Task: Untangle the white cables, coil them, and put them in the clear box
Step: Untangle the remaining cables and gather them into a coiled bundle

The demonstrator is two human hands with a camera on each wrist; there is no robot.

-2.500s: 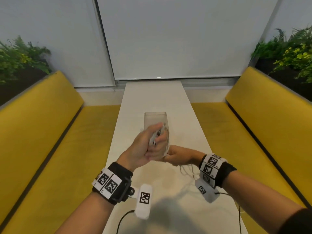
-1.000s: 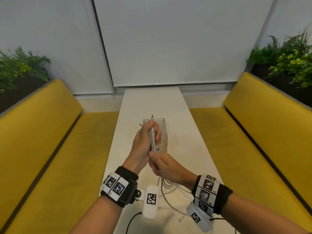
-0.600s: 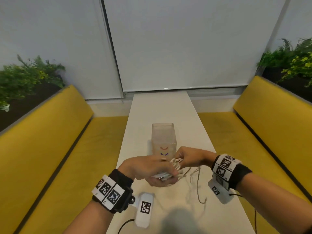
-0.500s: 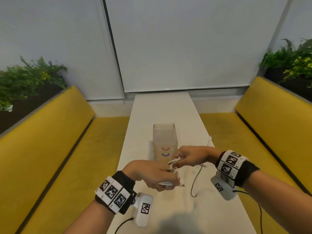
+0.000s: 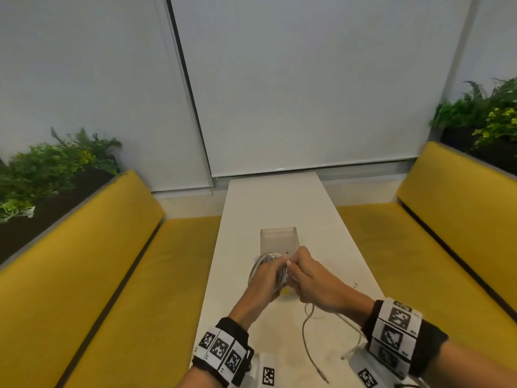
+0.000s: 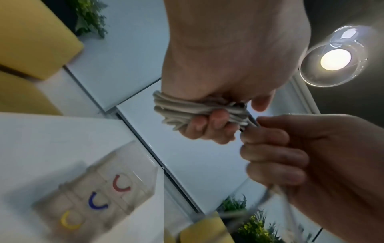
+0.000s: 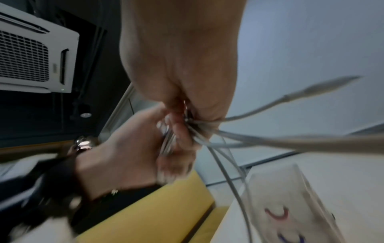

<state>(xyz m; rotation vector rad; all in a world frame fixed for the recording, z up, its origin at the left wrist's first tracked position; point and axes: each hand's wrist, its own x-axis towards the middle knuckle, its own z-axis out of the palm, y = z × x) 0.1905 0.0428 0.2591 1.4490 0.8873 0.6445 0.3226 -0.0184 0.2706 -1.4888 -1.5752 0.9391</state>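
Head view showed the left hand point(image 5: 267, 278) gripping the coil point(image 6: 187, 111) while the right hand point(image 5: 310, 284) pinched loose cable point(image 5: 306, 340); wrapping snugly looked wise.

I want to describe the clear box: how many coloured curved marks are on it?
3 on the clear box, running in a diagonal row in the left wrist view: red, blue in the middle, yellow.

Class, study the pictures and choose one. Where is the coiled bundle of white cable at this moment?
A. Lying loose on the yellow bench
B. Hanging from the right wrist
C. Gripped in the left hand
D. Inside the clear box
C: the left hand has its fingers curled round the white cable coil, held above the table, while the clear box stands behind the hands.
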